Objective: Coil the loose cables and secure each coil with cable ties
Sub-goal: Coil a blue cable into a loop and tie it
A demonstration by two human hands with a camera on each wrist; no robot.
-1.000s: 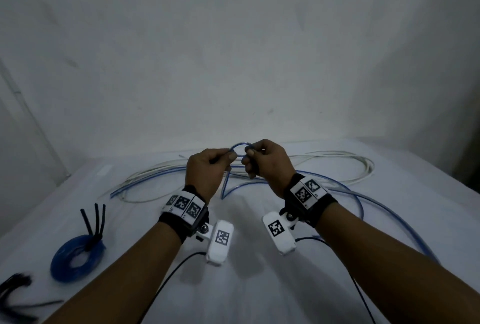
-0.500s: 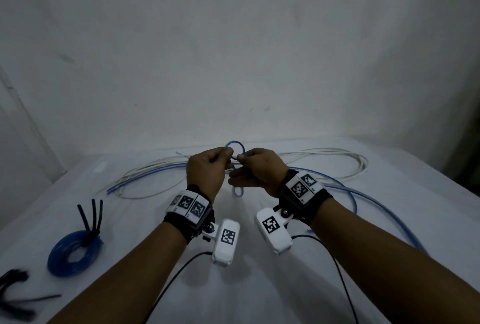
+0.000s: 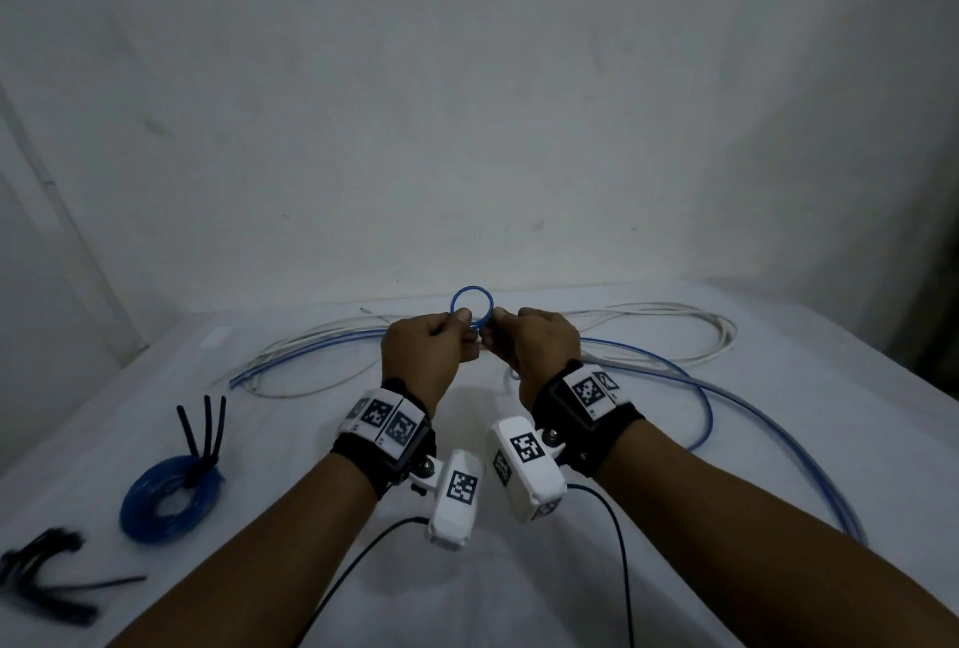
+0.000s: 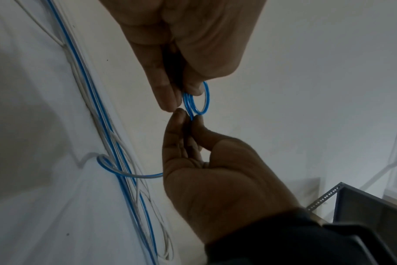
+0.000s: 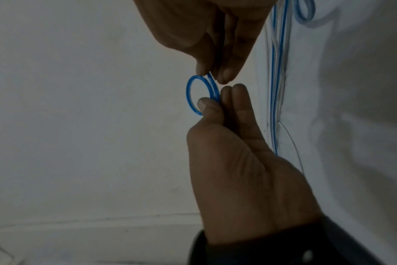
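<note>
Since a second ago both hands are rising slightly and drawing together, and the small blue loop is now standing as a full ring above the knuckles. Left hand (image 3: 423,354) is pinching the ring's near-left edge between thumb and fingertips; right hand (image 3: 537,349) is pinching the near-right edge, fingers (image 5: 235,100) lying alongside two turns of the blue cable coil (image 3: 471,309). Coil is sitting just beyond and between the two hands, held upright off the table, its opening facing the person; both hands are about equally near it, touching at the bottom. Slack is leaving the right hand's underside and trailing to the right and near side as the loose blue cable (image 3: 778,432), so the next wrap, as I judge it, is feeding from the right. White cable (image 3: 690,331) is lying far right, mixed with blue strands running far left. Finished blue coil (image 3: 168,499) with black ties is lying near left, spare cable ties (image 3: 46,567) further near left on the white table (image 3: 311,569). No brands or readable writing; only square black-and-white marker patterns on the wristbands (image 3: 381,421).
</note>
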